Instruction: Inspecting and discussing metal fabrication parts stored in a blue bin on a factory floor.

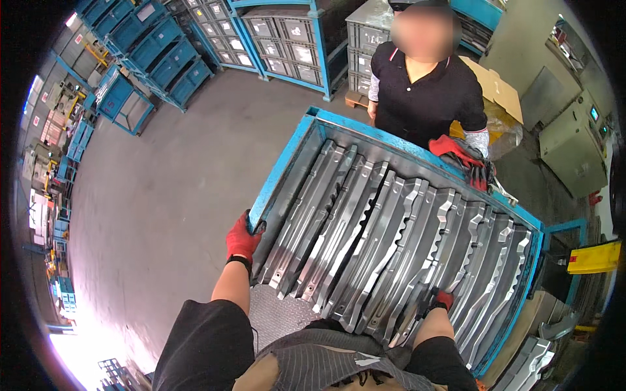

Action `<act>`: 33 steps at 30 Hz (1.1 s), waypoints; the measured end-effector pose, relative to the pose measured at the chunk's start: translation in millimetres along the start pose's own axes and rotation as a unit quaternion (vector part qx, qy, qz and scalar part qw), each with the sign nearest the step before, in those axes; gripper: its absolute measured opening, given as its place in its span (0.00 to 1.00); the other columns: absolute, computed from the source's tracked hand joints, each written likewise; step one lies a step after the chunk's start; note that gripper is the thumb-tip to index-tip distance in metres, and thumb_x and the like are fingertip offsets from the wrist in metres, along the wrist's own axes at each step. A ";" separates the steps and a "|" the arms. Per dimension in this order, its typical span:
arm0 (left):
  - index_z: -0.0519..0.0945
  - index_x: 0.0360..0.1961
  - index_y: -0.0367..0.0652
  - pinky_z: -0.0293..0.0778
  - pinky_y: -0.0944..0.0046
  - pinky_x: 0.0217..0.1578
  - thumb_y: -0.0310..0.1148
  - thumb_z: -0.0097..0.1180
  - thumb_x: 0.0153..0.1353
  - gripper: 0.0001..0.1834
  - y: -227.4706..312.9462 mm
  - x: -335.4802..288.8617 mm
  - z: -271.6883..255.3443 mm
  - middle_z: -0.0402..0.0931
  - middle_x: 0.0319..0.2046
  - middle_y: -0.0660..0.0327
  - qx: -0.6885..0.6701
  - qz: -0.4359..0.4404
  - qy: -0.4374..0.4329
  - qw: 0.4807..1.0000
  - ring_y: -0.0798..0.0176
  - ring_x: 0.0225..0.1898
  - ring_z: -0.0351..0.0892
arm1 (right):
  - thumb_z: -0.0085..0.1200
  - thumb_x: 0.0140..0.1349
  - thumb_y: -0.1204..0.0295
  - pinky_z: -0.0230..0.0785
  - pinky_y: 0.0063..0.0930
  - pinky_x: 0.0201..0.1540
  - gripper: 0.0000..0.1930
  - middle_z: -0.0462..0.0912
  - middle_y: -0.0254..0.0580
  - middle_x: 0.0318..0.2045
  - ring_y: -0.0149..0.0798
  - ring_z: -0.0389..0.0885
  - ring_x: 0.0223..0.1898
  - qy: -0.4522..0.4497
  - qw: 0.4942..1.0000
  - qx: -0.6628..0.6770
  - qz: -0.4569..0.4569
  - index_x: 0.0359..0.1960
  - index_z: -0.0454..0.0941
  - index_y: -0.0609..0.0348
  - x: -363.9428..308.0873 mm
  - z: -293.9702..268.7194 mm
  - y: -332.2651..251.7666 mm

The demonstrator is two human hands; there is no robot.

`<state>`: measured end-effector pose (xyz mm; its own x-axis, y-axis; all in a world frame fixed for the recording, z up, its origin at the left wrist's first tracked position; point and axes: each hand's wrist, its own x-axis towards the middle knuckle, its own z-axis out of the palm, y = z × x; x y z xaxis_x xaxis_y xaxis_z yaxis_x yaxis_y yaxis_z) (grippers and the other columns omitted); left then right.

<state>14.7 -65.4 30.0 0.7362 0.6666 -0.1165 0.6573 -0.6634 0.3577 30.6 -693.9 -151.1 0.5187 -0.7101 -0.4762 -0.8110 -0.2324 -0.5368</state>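
Observation:
A blue-framed metal bin (280, 164) stands in front of me, holding a row of long, grey stamped metal parts (355, 238) with notched edges. My left hand (244, 237), in a red and black glove, is closed around the bin's left rim. Down among the parts, toward the near right of the row, is my right hand (442, 300), also gloved. It appears closed on the edge of one stamped part, though its fingertips are largely hidden. The parts lie side by side, tilted against one another.
Across the bin stands a person (427, 98) with gloved hands (464, 158) at the far rim. Grey crates (287, 49) fill a blue rack behind. A yellow bar (593, 258) juts in at right. More metal parts (531, 365) lie at lower right. Checkered plate (280, 313) shows underneath.

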 end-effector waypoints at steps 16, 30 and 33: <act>0.66 0.58 0.55 0.72 0.54 0.47 0.49 0.65 0.44 0.39 -11.2 3.1 0.3 0.75 0.47 0.57 0.031 -0.011 -0.018 0.999 0.50 0.48 0.75 | 0.56 0.47 0.71 0.69 0.38 0.39 0.18 0.83 0.49 0.31 0.47 0.80 0.32 0.005 0.995 -0.085 -0.048 0.40 0.78 0.67 50.3 18.1 43.1; 0.65 0.59 0.54 0.70 0.55 0.50 0.51 0.64 0.45 0.40 2.4 11.0 -4.6 0.74 0.50 0.57 0.016 0.002 -0.039 0.999 0.52 0.51 0.73 | 0.66 0.45 0.65 0.67 0.41 0.43 0.19 0.82 0.50 0.35 0.49 0.79 0.36 0.007 0.997 -0.083 0.002 0.35 0.79 0.66 38.3 6.7 32.9; 0.66 0.58 0.53 0.71 0.54 0.49 0.50 0.65 0.45 0.38 9.2 12.7 -0.7 0.74 0.49 0.56 0.002 0.005 -0.029 1.000 0.50 0.50 0.74 | 0.66 0.41 0.64 0.68 0.41 0.46 0.25 0.81 0.53 0.39 0.51 0.79 0.40 -0.023 0.987 -0.156 -0.033 0.40 0.77 0.67 47.2 3.8 40.8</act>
<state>30.0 -62.8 32.5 0.7501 0.6401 -0.1660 0.6509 -0.6705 0.3560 23.0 -734.4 -198.1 0.5793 -0.6570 -0.4824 -0.8150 -0.4763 -0.3301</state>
